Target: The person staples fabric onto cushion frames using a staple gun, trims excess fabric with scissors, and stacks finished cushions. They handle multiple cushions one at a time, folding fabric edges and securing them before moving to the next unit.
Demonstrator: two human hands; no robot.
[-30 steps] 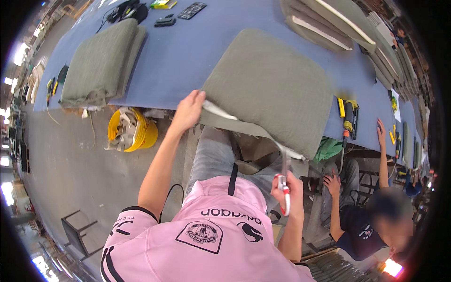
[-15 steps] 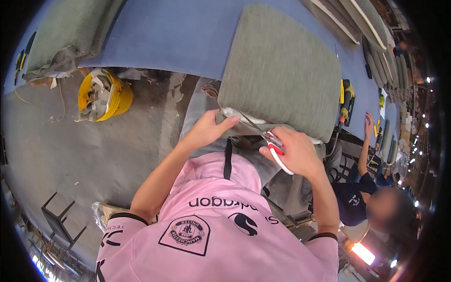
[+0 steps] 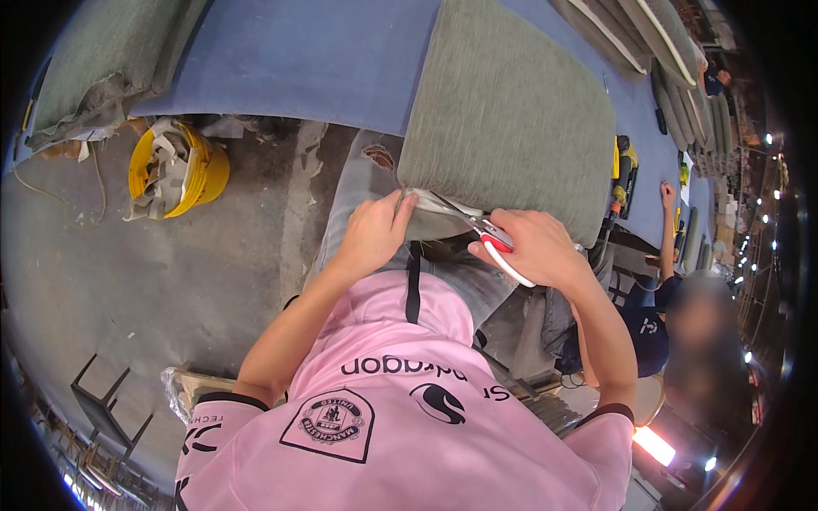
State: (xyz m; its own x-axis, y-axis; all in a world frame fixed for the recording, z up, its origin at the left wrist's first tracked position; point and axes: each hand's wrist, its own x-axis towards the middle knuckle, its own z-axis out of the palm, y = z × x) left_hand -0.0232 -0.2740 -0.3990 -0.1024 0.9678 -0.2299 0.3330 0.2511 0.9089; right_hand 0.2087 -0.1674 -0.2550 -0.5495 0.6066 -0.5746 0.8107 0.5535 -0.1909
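Note:
A grey-green upholstered cushion [image 3: 511, 111] lies on the blue table, with its near edge toward my body. White padding [image 3: 460, 207] shows along that edge, above a loose flap of the cover fabric [image 3: 433, 226]. My left hand [image 3: 375, 226] pinches the fabric at the cushion's near left corner. In my right hand [image 3: 538, 247] is a pair of scissors [image 3: 503, 255] with red and white handles. Its blades point up and left along the edge, beside the padding. Whether the blades touch the fabric cannot be made out.
A yellow bucket [image 3: 204, 175] of fabric scraps stands on the floor to the left. More cushions [image 3: 106, 68] lie at the far left and far right of the blue table [image 3: 298, 64]. A yellow-black power tool [image 3: 625, 175] rests right of the cushion. A co-worker [image 3: 643, 336] sits at right.
My left hand has shifted slightly up to the corner and pinches the fabric there. The scissors moved a little up and right. The co-worker's raised arm and head have moved.

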